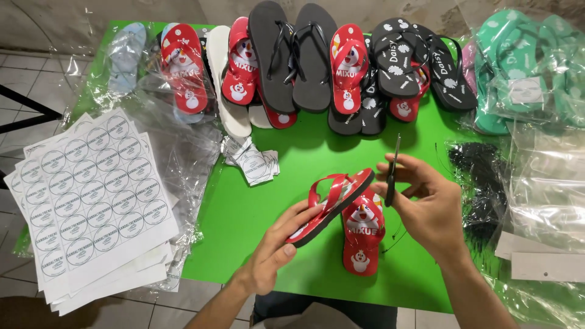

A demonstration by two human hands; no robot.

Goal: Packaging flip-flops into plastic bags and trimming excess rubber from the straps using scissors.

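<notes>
1. The left hand [274, 247] was closed around the heel of a red rubber flip-flop with a snowman print [332, 204], held tilted on edge above the green table [244, 207], near its front edge.
2. The right hand [426, 207] pinched small black scissors [392, 173] upright at the sandal's toe; trimming seemed in hand.
3. The flip-flop's long axis ran from lower left to upper right, toe toward the far right corner; its mate [362, 234] lay flat beneath.

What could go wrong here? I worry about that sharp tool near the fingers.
The right hand holds thin dark scissors close to the red sandal in the left hand; a slip might nick the left fingers or cut the strap. The second sandal lies near the table edge and could be knocked off.
</notes>
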